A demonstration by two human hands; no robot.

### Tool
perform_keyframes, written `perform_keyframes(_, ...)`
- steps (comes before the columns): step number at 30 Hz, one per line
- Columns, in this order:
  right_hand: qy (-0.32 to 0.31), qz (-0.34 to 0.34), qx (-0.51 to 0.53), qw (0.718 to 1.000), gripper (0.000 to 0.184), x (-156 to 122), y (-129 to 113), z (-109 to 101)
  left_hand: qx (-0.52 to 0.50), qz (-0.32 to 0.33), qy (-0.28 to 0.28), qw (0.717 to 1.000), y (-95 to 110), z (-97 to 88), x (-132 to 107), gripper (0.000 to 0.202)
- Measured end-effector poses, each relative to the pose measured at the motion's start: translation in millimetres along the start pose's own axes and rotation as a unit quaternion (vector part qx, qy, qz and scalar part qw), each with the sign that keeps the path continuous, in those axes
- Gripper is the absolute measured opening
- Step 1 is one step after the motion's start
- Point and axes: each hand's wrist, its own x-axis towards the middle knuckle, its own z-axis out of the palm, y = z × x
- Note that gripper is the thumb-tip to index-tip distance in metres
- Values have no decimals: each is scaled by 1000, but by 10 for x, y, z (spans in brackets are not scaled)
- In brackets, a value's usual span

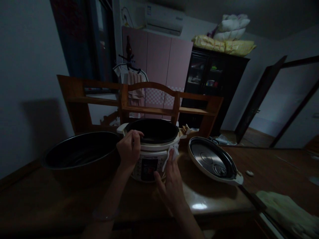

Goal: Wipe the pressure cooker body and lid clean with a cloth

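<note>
An electric pressure cooker [149, 168] with a white body and a dark front panel stands lidless on the wooden desk, its black inner pot [159, 127] showing at the top. My left hand [129, 146] is at the front left of its rim, fingers curled over the edge. Against the right side of the body, my right hand [171, 177] presses a crumpled white tissue [174, 153] under its fingers, which are fairly straight, with the thumb apart. The cooker's round lid [211, 159] lies to the right, its metal inner side up.
A large dark basin [82, 166] stands left of the cooker. Behind it rises a wooden shelf rail [149, 109]. A small white object [249, 173] lies right of the lid, and a pale green cloth [286, 212] at the lower right. The room is dim.
</note>
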Motion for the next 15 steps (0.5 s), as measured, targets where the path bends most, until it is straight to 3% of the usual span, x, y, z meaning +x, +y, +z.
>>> perform_keyframes(15,-30,52,26,998,95,-227,115,64,27,-5,-23,999,23,-20,24,42)
